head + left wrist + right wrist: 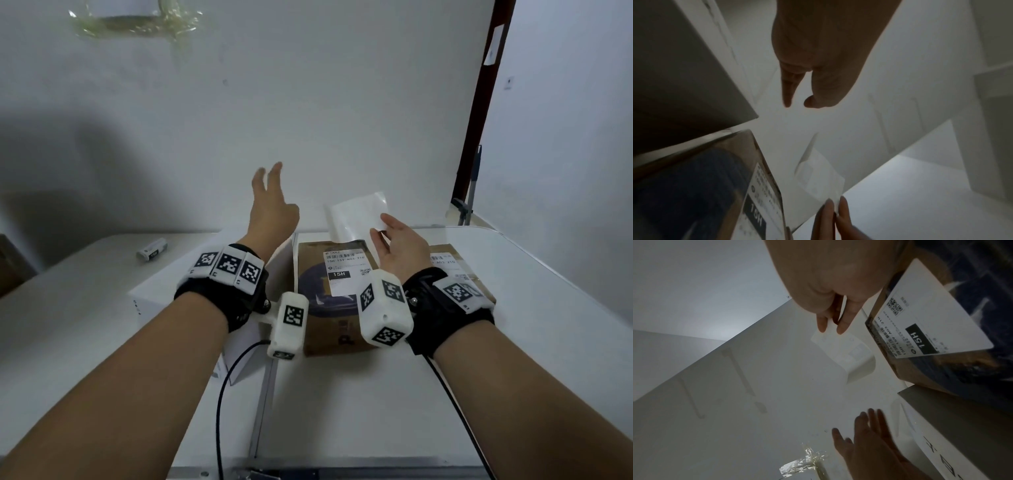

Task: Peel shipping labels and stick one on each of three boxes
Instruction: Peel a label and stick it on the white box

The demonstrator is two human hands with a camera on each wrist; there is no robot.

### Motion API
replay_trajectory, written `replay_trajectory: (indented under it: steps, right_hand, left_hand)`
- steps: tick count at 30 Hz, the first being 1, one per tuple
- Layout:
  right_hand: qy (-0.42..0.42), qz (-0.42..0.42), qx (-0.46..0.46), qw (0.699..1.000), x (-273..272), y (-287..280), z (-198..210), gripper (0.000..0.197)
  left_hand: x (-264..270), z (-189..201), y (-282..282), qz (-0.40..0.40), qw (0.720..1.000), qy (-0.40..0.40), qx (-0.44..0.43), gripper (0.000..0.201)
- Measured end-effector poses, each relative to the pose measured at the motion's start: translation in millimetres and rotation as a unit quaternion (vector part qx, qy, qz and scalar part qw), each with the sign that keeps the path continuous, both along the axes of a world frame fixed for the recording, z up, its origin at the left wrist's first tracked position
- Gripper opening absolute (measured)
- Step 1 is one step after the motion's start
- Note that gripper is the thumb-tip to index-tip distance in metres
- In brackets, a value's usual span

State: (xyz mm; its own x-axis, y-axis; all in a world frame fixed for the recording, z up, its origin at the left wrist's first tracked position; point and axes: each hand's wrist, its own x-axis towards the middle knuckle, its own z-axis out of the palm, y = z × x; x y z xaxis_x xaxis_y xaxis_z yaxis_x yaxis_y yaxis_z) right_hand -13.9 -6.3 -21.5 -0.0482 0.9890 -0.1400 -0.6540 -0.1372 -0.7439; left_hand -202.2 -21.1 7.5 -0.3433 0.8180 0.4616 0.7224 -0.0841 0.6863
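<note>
- My right hand sat right of centre in the head view, thumb and fingers pinching one edge of a white sheet that stood up above the boxes, glossy and slightly curled.
- In the right wrist view that same sheet hung from my fingertips near the middle of the frame, with faint print showing through it; I could not tell whether it was a label or only its backing.
- My left hand was raised at the centre of the head view, fingers spread wide and holding nothing; it looked blurred.
- The brown box lay at the centre of the frame between my wrists, with a printed label marked "15H" stuck flat on its top.
- A second brown box lay just right of it, mostly hidden by my right wrist, with its own label partly visible.
- A white box lay left of centre, just beside the first brown box, under my left wrist.
- All three rested on the white table.
- A small white object lay on the table at the left of the frame, well apart from the boxes.
</note>
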Motion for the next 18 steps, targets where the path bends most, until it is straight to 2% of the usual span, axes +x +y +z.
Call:
replay_trajectory:
  steps: [2, 4, 5, 7, 10, 11, 13, 18]
  right_hand:
    - [0.008, -0.018, -0.025, 0.999, 1.1, 0.8, 1.9, 0.030]
    - [0.015, -0.021, -0.043, 0.999, 2.2, -1.0, 4.8, 0.026]
    - [0.026, -0.019, -0.049, 0.998, 2.7, -1.9, 6.6, 0.024]
    - [0.049, -0.023, -0.052, 0.997, 3.2, -3.0, 8.8, 0.022]
    - [0.078, -0.022, -0.041, 0.996, 3.5, -5.8, 13.2, 0.018]
    - [0.084, -0.018, -0.037, 0.996, 3.7, -7.1, 15.0, 0.018]
    - [0.090, -0.010, -0.030, 0.995, 4.5, -9.5, 17.8, 0.022]
    - [0.097, 0.010, -0.022, 0.995, 5.8, -13.9, 23.3, 0.018]
  left_hand:
    - [10.8, 3.7, -0.8, -0.030, 0.993, 0.082, 0.078, 0.047]
    - [25.5, 8.2, -2.5, -0.089, 0.973, 0.189, 0.097, 0.031]
    - [32.6, 7.8, -4.1, -0.122, 0.959, 0.238, 0.094, 0.029]
    - [43.3, 1.4, -5.8, -0.148, 0.926, 0.334, 0.097, 0.040]
    - [50.2, -11.0, -2.6, -0.092, 0.875, 0.461, 0.118, 0.052]
    - [51.6, -13.8, -2.4, -0.072, 0.863, 0.484, 0.125, 0.050]
    - [52.8, -17.1, -0.7, -0.049, 0.858, 0.495, 0.130, 0.042]
    - [51.4, -15.2, 2.4, -0.040, 0.883, 0.445, 0.145, 0.016]
